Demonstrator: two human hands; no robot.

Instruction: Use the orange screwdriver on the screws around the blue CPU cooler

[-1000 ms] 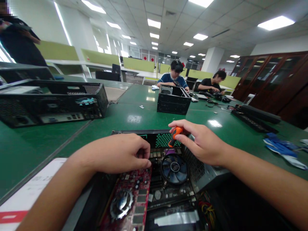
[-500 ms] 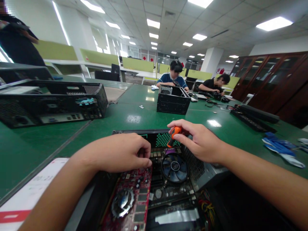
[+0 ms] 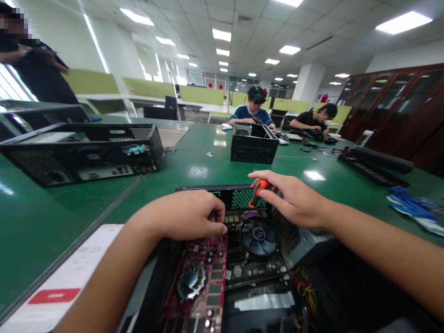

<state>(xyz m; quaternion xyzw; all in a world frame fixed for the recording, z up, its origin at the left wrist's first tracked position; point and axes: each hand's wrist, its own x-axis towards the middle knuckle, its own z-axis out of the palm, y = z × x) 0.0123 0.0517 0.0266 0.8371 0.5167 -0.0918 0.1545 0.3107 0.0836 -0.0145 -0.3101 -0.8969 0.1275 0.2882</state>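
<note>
An open computer case (image 3: 187,188) lies in front of me. In it are a red graphics card (image 3: 217,263) with a round silver fan, and a black CPU cooler fan (image 3: 259,235). My left hand (image 3: 190,215) is closed at the card's far end, its thumb against the card's corner; the other fingertips are partly hidden. My right hand (image 3: 294,199) grips an orange and black screwdriver (image 3: 260,190) by the handle. The screwdriver leans, shaft downward, above the far side of the cooler fan. Its tip is too small to make out.
Another black case (image 3: 104,159) stands at the left, and one (image 3: 255,148) stands ahead. Blue and white gloves (image 3: 412,208) lie at the right, a white and red sheet (image 3: 58,282) at the near left. Two people sit across the green table (image 3: 194,157); another stands far left.
The whole view has shifted slightly, so things appear farther right. The screwdriver handle leans a little more. Both hands stay at about the same places over the case.
</note>
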